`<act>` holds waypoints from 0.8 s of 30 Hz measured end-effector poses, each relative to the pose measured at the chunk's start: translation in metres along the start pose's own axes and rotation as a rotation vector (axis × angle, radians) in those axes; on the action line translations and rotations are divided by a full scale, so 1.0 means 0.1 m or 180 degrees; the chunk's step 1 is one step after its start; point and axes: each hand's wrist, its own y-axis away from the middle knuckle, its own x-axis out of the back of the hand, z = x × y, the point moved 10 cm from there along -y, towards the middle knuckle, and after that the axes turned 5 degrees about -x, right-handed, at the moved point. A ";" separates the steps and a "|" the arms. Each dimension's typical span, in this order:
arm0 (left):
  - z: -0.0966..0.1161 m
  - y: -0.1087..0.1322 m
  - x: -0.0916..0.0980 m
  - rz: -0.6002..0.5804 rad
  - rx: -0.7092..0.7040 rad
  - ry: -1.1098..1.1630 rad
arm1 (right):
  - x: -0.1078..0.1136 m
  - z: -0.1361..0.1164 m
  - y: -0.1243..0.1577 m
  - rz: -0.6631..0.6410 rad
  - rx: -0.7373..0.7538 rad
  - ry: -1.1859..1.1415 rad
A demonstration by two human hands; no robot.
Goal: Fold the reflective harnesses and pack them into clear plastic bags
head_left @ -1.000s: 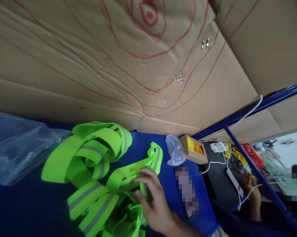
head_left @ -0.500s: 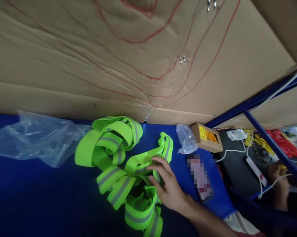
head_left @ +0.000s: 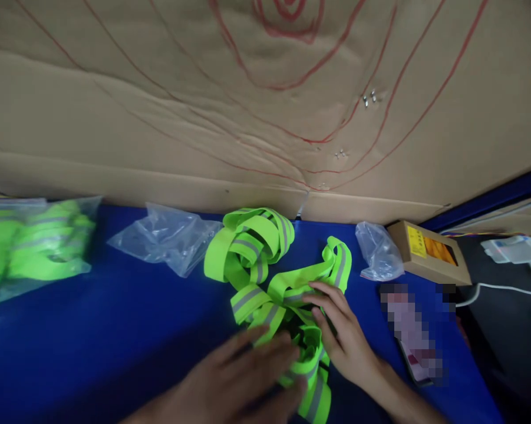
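Two spread grips, left grip point(head_left: 243, 377) and right grip point(head_left: 347, 344), rest on neon straps point(head_left: 251, 244); the box point(head_left: 428, 259) has an unreadable yellow label; clear bag point(head_left: 170, 235) beside.

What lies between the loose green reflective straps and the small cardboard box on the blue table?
A crumpled clear plastic bag, close beside the box, in the head view.

The blue counter point(head_left: 115, 330) carries a tangle of neon-green straps point(head_left: 256, 253) (grey-banded) at its middle. Left of them lie a crumpled clear bag point(head_left: 168, 235) and a bagged green bundle point(head_left: 39, 247). To the right are a small bag point(head_left: 378, 250), a cardboard box point(head_left: 428, 259) and perhaps a phone point(head_left: 411, 333).
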 end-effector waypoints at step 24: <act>0.04 -0.01 0.11 0.0354 -0.0523 -0.0424 | -0.27 -0.38 0.39 -0.0717 0.1433 0.0763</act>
